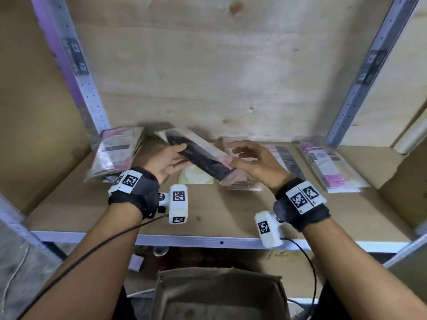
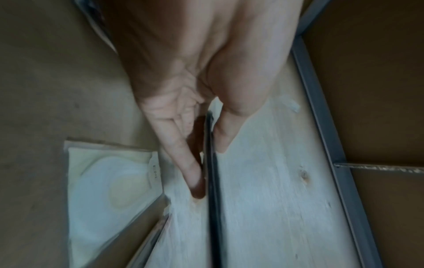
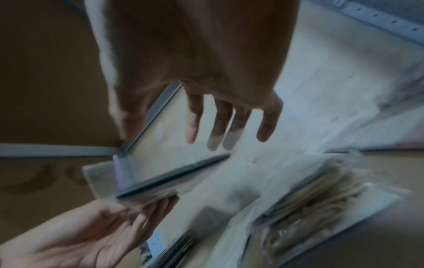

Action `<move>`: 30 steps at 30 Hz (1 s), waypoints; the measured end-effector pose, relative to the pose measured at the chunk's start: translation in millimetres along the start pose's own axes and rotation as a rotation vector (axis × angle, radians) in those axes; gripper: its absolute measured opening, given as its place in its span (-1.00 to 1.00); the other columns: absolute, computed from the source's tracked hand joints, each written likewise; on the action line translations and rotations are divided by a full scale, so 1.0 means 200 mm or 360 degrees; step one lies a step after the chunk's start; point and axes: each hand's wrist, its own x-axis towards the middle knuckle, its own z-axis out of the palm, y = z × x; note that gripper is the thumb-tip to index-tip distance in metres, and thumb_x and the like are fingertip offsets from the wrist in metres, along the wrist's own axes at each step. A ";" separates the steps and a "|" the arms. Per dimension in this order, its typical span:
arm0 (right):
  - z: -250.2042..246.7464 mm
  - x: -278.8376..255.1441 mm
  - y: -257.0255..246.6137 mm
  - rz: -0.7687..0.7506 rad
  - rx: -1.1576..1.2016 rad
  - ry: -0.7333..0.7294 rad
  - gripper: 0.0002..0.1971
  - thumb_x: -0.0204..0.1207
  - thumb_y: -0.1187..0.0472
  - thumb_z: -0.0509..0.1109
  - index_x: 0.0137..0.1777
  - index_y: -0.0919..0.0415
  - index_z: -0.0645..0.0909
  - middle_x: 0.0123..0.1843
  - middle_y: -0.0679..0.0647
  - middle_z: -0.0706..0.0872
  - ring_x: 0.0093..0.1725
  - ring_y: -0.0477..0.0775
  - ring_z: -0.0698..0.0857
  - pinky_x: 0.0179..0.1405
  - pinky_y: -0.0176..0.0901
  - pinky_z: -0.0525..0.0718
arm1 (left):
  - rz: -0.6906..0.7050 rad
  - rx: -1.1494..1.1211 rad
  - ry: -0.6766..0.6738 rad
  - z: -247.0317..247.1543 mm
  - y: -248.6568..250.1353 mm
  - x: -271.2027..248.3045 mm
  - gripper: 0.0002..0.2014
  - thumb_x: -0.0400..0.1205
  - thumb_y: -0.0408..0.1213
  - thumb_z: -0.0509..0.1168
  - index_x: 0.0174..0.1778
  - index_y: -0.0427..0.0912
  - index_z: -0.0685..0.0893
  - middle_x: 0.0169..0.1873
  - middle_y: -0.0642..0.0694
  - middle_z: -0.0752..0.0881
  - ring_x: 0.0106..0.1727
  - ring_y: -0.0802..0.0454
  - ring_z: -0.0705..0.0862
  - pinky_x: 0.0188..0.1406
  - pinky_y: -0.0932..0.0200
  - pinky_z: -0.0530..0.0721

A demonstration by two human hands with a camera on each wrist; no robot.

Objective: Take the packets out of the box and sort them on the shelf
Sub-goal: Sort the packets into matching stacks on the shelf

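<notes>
A long dark packet in clear wrap hangs tilted above the wooden shelf. My left hand pinches its upper-left part between thumb and fingers. The left wrist view shows that packet edge-on in the left hand. My right hand hovers at the packet's lower-right end with fingers spread and relaxed. In the right wrist view the right hand is above the packet, gripping nothing, with the left hand below. The open cardboard box stands below the shelf edge.
Several sorted piles lie along the back of the shelf: a pink-and-dark pile at left, a pale green packet, a beige pile, a dark striped packet and a pink pile at right. Metal uprights frame the bay.
</notes>
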 end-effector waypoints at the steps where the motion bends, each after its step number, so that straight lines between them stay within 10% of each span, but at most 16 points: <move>1: -0.02 0.01 0.03 0.0070 0.0075 0.0099 -0.67 0.40 -0.09 0.59 0.16 -0.14 0.71 0.10 -0.11 0.77 0.09 -0.22 0.73 -0.02 -0.32 0.62 | -0.0013 -0.0049 -0.0030 0.01 0.00 -0.01 -0.75 0.71 -0.39 0.30 0.28 -0.41 0.58 0.08 -0.31 0.73 0.06 -0.07 0.75 -0.17 0.17 0.82; 7: -0.03 0.01 0.14 0.0360 0.0659 0.0061 -0.69 0.42 0.23 0.61 0.15 0.14 0.71 -0.01 0.17 0.81 -0.21 0.05 0.77 -0.41 -0.26 0.69 | -0.0035 -0.0110 -0.0238 0.05 -0.04 -0.03 -0.85 0.72 -0.38 0.29 0.16 -0.34 0.66 0.05 -0.24 0.81 0.05 -0.06 0.82 -0.11 0.15 0.84; 13: -0.12 -0.02 0.24 0.0395 0.1141 -0.0014 -0.63 0.51 0.37 0.48 0.33 0.27 0.70 0.15 0.28 0.79 -0.36 0.00 0.69 -0.65 -0.36 0.59 | -0.0035 -0.0200 -0.0105 0.01 -0.01 0.05 -0.55 0.64 -0.06 0.41 0.36 -0.25 0.59 0.16 -0.26 0.81 0.14 -0.07 0.83 -0.06 0.11 0.82; 18: -0.23 -0.08 0.32 0.0432 0.1003 -0.0132 -0.51 0.38 0.32 0.53 0.36 0.28 0.68 0.15 0.27 0.80 -0.30 -0.01 0.70 -0.62 -0.34 0.58 | -0.0089 0.0357 -0.0131 -0.07 0.03 0.09 -0.51 0.61 0.16 0.36 0.29 -0.12 0.70 0.12 -0.08 0.84 0.15 0.02 0.79 0.27 0.12 0.67; 21: -0.31 -0.10 0.35 0.0447 0.0914 -0.0260 -0.54 0.44 0.32 0.51 0.37 0.24 0.68 0.22 0.27 0.78 -0.15 0.04 0.74 -0.46 -0.30 0.69 | -0.0103 0.0745 -0.0286 -0.03 0.03 0.05 -0.46 0.55 0.11 0.42 0.30 -0.22 0.74 0.11 -0.24 0.83 -0.06 -0.05 0.84 -0.07 0.13 0.79; 25: -0.34 -0.11 0.39 0.0494 0.1082 -0.0150 -0.62 0.46 0.22 0.55 0.29 0.18 0.73 0.31 0.43 0.61 0.19 0.34 0.52 0.28 0.26 0.53 | -0.0058 0.0759 -0.0289 0.03 0.01 0.01 -0.61 0.57 -0.10 0.45 0.26 -0.20 0.76 0.07 -0.23 0.85 -0.21 0.04 0.85 -0.33 0.24 0.78; 30: -0.32 -0.10 0.37 0.0564 0.1504 0.0139 -0.71 0.42 0.16 0.56 0.14 0.12 0.78 0.17 0.24 0.69 0.02 0.19 0.66 -0.17 -0.13 0.80 | -0.0040 0.0518 -0.0123 0.06 -0.04 0.00 -0.61 0.66 -0.27 0.40 0.40 -0.31 0.66 0.26 -0.34 0.75 0.08 -0.17 0.76 -0.09 0.10 0.85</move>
